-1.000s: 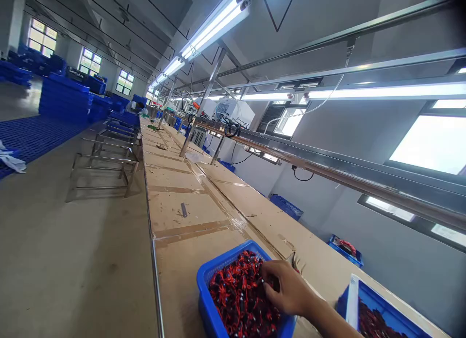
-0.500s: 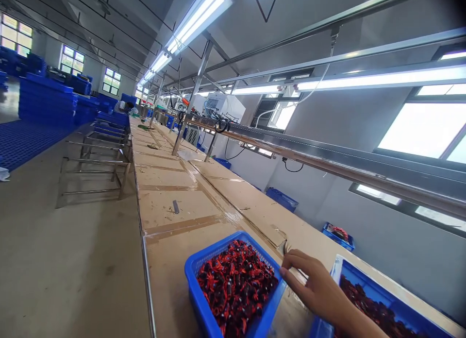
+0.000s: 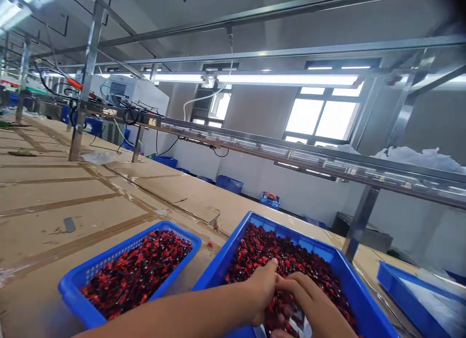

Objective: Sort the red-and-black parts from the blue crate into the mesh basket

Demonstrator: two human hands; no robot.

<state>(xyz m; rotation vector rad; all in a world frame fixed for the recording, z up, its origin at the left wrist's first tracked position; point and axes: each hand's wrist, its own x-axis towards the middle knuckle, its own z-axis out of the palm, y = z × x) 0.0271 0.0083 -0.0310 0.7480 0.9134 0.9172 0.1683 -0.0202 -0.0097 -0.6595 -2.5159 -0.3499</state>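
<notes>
Red-and-black small parts [image 3: 280, 253] fill 2 blue containers on the cardboard-topped counter [image 3: 54, 207]. Far L, a mesh-sided basket [image 3: 120, 245] sits near the deep blue crate [image 3: 349, 275]. Left hand [image 3: 255, 292] and right hand [image 3: 306, 304] are in the crate's pile, touching each other, fingers [image 3: 291, 282] curled closed; can't tell what they grip. Shallow blue tray [image 3: 396, 284] further R.

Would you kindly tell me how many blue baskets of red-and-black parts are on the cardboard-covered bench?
2: a blue mesh plastic basket on the left, and a larger blue plastic crate right of it, under the left hand and right hand.
</notes>
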